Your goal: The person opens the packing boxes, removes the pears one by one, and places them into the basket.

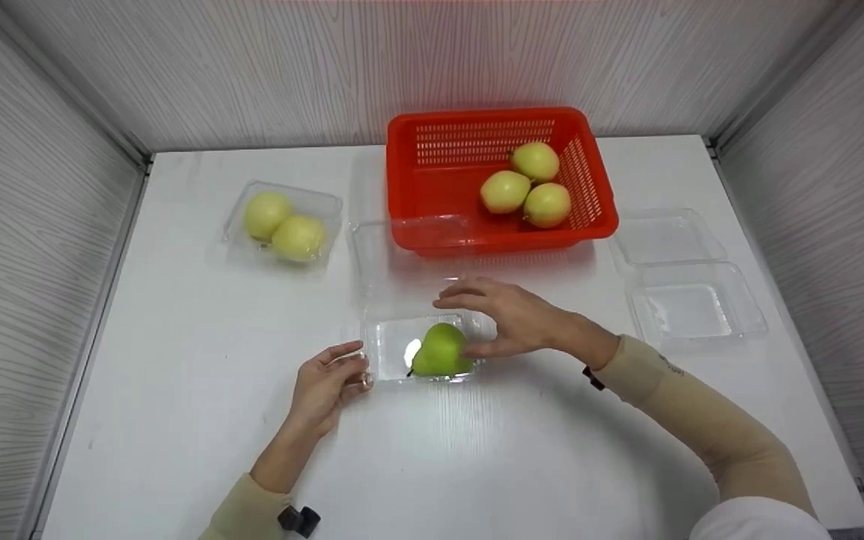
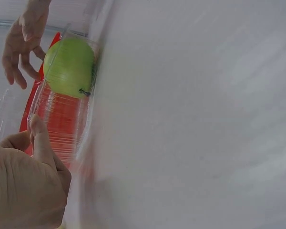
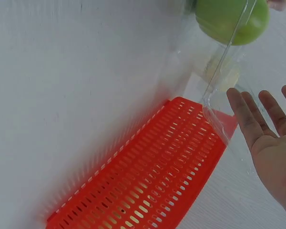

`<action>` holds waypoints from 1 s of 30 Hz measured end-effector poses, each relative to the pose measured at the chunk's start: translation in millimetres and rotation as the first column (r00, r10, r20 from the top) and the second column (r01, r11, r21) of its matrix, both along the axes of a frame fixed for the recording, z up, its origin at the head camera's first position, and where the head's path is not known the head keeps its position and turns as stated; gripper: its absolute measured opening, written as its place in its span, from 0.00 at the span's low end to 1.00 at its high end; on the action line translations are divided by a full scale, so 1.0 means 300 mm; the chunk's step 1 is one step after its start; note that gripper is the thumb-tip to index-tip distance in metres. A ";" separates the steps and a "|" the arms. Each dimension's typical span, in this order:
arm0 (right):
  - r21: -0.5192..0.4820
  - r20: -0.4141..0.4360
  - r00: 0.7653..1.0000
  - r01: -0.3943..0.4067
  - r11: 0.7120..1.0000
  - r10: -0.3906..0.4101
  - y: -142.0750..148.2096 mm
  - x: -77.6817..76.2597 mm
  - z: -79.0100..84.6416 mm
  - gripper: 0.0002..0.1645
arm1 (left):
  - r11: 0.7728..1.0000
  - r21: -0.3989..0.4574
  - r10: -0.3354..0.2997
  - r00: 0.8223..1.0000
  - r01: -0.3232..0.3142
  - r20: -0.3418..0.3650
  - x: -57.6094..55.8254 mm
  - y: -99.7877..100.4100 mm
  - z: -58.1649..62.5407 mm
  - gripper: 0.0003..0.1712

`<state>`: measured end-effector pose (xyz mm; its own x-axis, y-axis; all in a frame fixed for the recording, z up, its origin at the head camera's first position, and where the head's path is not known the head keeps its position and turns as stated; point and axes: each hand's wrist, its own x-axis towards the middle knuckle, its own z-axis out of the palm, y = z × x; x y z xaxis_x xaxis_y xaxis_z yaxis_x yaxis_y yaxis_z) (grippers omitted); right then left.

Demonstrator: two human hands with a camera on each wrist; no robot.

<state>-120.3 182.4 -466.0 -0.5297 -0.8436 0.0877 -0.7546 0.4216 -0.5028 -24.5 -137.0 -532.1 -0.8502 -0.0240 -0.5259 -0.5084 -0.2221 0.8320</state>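
Note:
A green pear (image 1: 443, 350) lies in the right part of a clear plastic clamshell container (image 1: 394, 349), its stem pointing left. The lid (image 1: 394, 262) is folded back toward the red basket. My left hand (image 1: 329, 382) pinches the container's left rim between thumb and fingers, as the left wrist view also shows at the rim by the thumb (image 2: 40, 131). Over the container's right edge hovers my right hand (image 1: 514, 315), fingers spread and holding nothing, thumb beside the pear. In the right wrist view its fingers (image 3: 248, 114) are straight, apart from the pear (image 3: 233, 19).
Behind the container stands a red basket (image 1: 402, 180) with three yellow-green pears (image 1: 505, 192). At the back left, a clear clamshell (image 1: 327, 204) holds two yellow fruits (image 1: 298, 238). An opened clear clamshell (image 1: 683, 307) lies on the right. Grey panels (image 1: 267, 75) enclose the white table (image 1: 177, 360).

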 end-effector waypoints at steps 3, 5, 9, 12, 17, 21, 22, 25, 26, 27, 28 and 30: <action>0.023 0.012 1.000 -0.012 1.000 0.012 -0.016 0.009 -0.018 0.40 | 1.000 0.001 0.004 1.000 -0.004 0.002 0.000 0.000 -0.001 0.23; 0.039 0.016 1.000 -0.020 0.999 0.019 -0.025 0.012 -0.026 0.39 | 1.000 0.003 0.009 1.000 -0.009 0.003 -0.001 0.000 -0.002 0.23; 0.061 0.013 0.999 -0.033 0.998 0.032 -0.036 0.012 -0.040 0.37 | 1.000 0.006 0.017 1.000 -0.017 0.005 -0.001 0.002 -0.005 0.22; 0.073 0.009 0.999 -0.038 0.997 0.037 -0.043 0.011 -0.045 0.36 | 1.000 0.007 0.017 1.000 -0.017 0.003 0.002 0.002 -0.005 0.22; 0.115 0.014 0.999 -0.037 0.993 0.035 -0.059 0.015 -0.040 0.35 | 0.999 0.032 0.010 1.000 -0.010 0.002 0.004 0.000 -0.004 0.22; 0.150 0.022 0.999 -0.041 0.988 0.038 -0.072 0.017 -0.040 0.35 | 1.000 0.028 0.013 1.000 -0.013 0.009 0.001 -0.001 -0.007 0.22; 0.157 0.025 0.999 -0.044 0.987 0.041 -0.074 0.016 -0.041 0.35 | 1.000 0.023 0.013 1.000 -0.013 0.009 0.002 -0.001 -0.006 0.22; 0.164 0.029 0.998 -0.058 0.985 0.054 -0.080 0.015 -0.045 0.34 | 1.000 0.017 0.014 1.000 -0.014 0.009 0.003 -0.001 -0.003 0.22; 0.167 0.031 0.998 -0.063 0.984 0.058 -0.083 0.015 -0.046 0.34 | 1.000 0.015 0.015 1.000 -0.015 0.009 0.003 0.000 -0.003 0.22; 0.171 0.031 0.997 -0.068 0.983 0.064 -0.085 0.015 -0.048 0.34 | 1.000 0.012 0.015 1.000 -0.015 0.009 0.003 0.000 -0.002 0.22; 0.175 0.030 0.997 -0.074 0.982 0.069 -0.087 0.014 -0.050 0.34 | 1.000 0.011 0.015 1.000 -0.015 0.009 0.003 0.000 -0.002 0.22; 0.185 0.028 0.996 -0.083 0.979 0.079 -0.092 0.013 -0.053 0.33 | 1.000 0.014 0.017 1.000 -0.017 0.009 0.002 0.000 -0.003 0.22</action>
<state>-116.3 154.8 -481.9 -0.4593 -0.8842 -0.0852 -0.7802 0.4474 -0.4371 -23.9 -137.0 -533.0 -0.8448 -0.0309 -0.5342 -0.5122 -0.2421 0.8240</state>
